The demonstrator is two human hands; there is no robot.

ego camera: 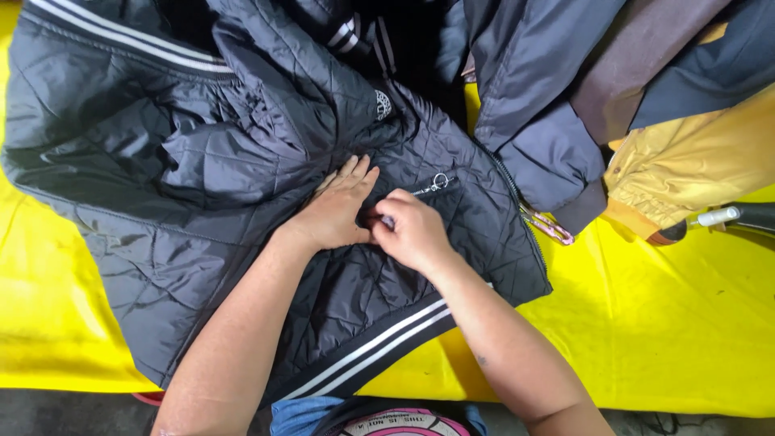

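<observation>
A black quilted jacket [202,161] with white-striped hem bands lies spread on a yellow table cover [670,323]. My left hand [335,211] lies flat on the jacket front, fingers together, just left of a zipped pocket. My right hand [416,230] is curled at the pocket's lower end, fingertips pinching the fabric at the pocket opening. The pocket's zipper pull [438,182], with a small metal ring, lies just above my right hand.
More jackets are piled at the top right: a dark blue one [533,89], a brown one [638,56] and a mustard yellow one [694,161]. A dark tool with a white tip [726,216] lies at the right edge. The table's front edge runs along the bottom.
</observation>
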